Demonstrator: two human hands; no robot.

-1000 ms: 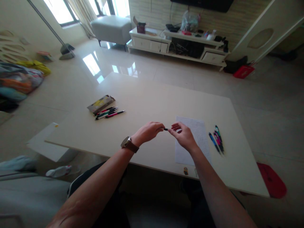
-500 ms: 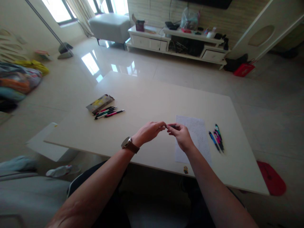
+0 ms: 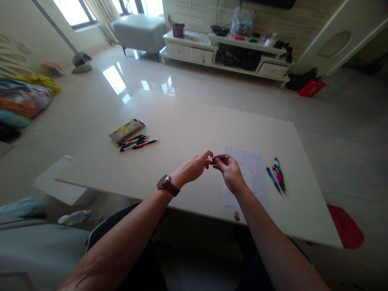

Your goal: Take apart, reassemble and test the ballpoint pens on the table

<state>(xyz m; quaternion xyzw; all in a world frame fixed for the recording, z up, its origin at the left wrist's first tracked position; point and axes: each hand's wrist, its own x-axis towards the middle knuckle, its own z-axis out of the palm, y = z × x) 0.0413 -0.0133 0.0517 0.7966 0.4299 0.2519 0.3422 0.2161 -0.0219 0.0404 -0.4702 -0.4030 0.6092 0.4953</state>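
Note:
Over the table, my right hand (image 3: pixel 231 171) grips a dark pen (image 3: pixel 220 158) between thumb and fingers, its length lying roughly sideways. My left hand (image 3: pixel 195 166) is closed at the pen's left end, fingertips pinching there; what part they hold is too small to make out. Below my right hand lies a sheet of paper (image 3: pixel 258 178) with lines of writing. Right of the paper sit several pens, among them a blue pen (image 3: pixel 273 180). At the table's left, several more pens, including a red-and-black pen (image 3: pixel 146 144), rest against a grey-and-yellow box (image 3: pixel 126 131).
The white table (image 3: pixel 188 125) spans the middle. A small sticker (image 3: pixel 237 216) is at its near edge. Beyond stand a low white TV cabinet (image 3: pixel 190 53) and a grey ottoman (image 3: pixel 140 33). A red stool (image 3: pixel 345 226) is by the right corner.
The pen shows more plainly now between my hands. My left hand has shifted slightly, with its index finger raised and bent. The pens on the table have stayed put.

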